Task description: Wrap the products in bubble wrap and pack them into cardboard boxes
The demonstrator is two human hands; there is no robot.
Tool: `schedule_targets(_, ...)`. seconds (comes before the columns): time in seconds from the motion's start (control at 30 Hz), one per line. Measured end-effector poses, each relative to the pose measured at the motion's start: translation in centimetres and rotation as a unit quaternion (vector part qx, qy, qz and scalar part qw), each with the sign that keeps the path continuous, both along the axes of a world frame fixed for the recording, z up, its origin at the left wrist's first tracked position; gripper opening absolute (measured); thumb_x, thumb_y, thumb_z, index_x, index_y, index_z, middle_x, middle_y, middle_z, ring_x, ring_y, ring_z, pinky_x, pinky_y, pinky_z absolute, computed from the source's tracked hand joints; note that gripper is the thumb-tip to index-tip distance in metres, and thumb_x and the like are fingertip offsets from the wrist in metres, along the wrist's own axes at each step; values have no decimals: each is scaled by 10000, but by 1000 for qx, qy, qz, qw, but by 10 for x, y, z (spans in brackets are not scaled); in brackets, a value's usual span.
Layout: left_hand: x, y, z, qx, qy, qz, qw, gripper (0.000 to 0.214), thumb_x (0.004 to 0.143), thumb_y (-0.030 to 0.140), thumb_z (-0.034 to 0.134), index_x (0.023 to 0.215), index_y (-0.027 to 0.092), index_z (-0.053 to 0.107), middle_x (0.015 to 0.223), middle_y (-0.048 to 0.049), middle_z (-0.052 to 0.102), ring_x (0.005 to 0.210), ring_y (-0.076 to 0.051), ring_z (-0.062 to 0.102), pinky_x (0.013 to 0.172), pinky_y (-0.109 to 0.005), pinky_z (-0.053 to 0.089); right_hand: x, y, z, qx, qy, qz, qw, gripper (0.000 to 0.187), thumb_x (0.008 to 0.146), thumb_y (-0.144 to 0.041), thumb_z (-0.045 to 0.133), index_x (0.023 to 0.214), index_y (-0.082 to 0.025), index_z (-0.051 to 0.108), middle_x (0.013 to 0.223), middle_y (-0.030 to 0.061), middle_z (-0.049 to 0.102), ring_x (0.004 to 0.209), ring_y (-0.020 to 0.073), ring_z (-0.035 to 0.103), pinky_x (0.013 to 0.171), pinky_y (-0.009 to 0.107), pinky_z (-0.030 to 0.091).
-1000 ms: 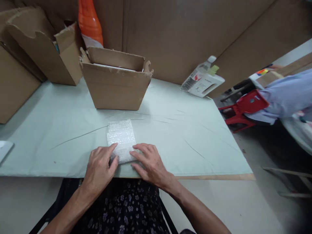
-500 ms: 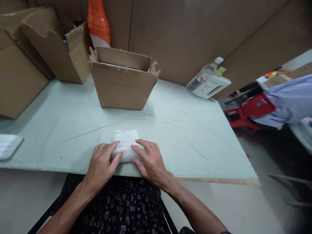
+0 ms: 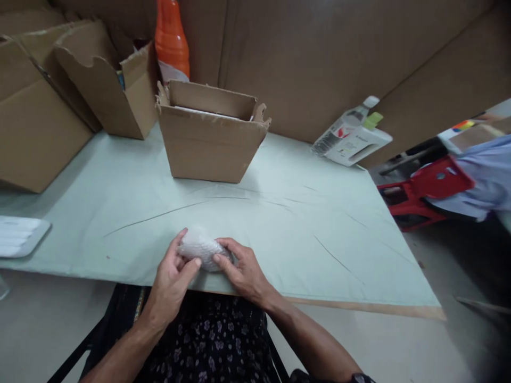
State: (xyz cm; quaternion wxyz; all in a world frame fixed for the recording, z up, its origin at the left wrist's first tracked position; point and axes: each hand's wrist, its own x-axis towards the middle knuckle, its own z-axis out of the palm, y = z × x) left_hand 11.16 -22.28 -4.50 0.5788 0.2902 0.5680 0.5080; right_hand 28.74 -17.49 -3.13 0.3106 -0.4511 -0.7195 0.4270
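A small roll of bubble wrap [image 3: 203, 249] is held between my two hands just above the near edge of the table. My left hand [image 3: 175, 268] grips its left end, thumb in front and fingers behind. On the right end, my right hand [image 3: 241, 268] has its thumb on the near side and its fingers over the far side. Whatever the wrap may enclose is hidden. The roll looks slightly tilted, its right end lower.
A cardboard box [image 3: 207, 143] stands beyond my hands, with more cardboard boxes [image 3: 101, 85] and an orange bottle [image 3: 171, 42] behind. Clear and white bottles [image 3: 351, 135] lean at the back right. A white tray [image 3: 24, 236] lies left. Past the table, a person in a light blue garment [image 3: 483, 173] sits on a red chair [image 3: 435, 186].
The flat flap of bubble wrap that lay on the table has been rolled up. My hands have closed around the ends and lifted or tilted the roll. The view has shifted slightly.
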Motion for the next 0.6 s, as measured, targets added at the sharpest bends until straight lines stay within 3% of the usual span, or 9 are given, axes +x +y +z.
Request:
schedule_targets(0.07, 5, 4, 4, -8, 23, -11, 1000, 830, 837, 414, 710, 1558, 194, 364, 980, -34, 740, 863, -172, 701, 846, -291, 562, 3, -3, 2, -26, 21, 2, 999, 196, 967, -264, 589, 1118, -212, 704, 1023, 35, 759, 902, 177, 698, 841, 313, 555)
schedule_targets(0.13, 6, 8, 10, -9, 74, -24, 997, 840, 836, 408, 691, 1571, 184, 354, 869, -14, 726, 781, -170, 688, 800, -298, 571, 10, -1, 5, -3, 19, -5, 1000, 226, 932, -314, 650, 1123, -206, 705, 1129, 69, 741, 1064, 218, 678, 977, 375, 526)
schedule_targets(0.27, 9, 9, 19, 44, 180, -59, 981, 805, 794, 389, 713, 1525, 188, 444, 1151, -99, 725, 947, -218, 714, 897, -347, 573, 21, 9, 13, -25, 53, 34, 998, 580, 824, -458, 792, 1325, -213, 632, 1375, 119, 637, 1220, 257, 621, 1060, 423, 493)
schedule_targets(0.33, 11, 10, 19, 68, 196, -74, 975, 763, 794, 381, 722, 1494, 197, 480, 1222, -110, 704, 992, -224, 712, 909, -344, 572, 19, 13, 16, -45, 98, 39, 993, 473, 843, -433, 783, 1249, -217, 676, 1309, 97, 673, 1178, 235, 642, 1043, 389, 498)
schedule_targets(0.43, 15, 11, 12, 89, 166, -65, 980, 747, 801, 401, 743, 1474, 210, 481, 1234, -98, 695, 1074, -222, 691, 941, -329, 560, 11, 13, 13, -51, 175, -17, 983, 241, 865, -370, 764, 1050, -218, 732, 1161, 59, 714, 1113, 209, 655, 1015, 345, 493)
schedule_targets(0.53, 13, 13, 6, 80, 143, -103, 981, 565, 817, 408, 738, 1325, 208, 595, 1228, -86, 702, 1079, -215, 678, 937, -310, 548, 9, 12, 6, -84, 202, -60, 974, 266, 834, -379, 790, 1037, -218, 728, 1088, 41, 716, 1023, 195, 663, 960, 332, 505)
schedule_targets(0.6, 9, 15, 5, 67, 160, -145, 974, 380, 863, 390, 680, 1193, 204, 657, 1133, -67, 729, 984, -200, 683, 871, -295, 549, 16, 13, 5, -108, 188, -46, 975, 311, 824, -403, 792, 1061, -214, 721, 1060, 40, 719, 987, 195, 665, 934, 334, 512)
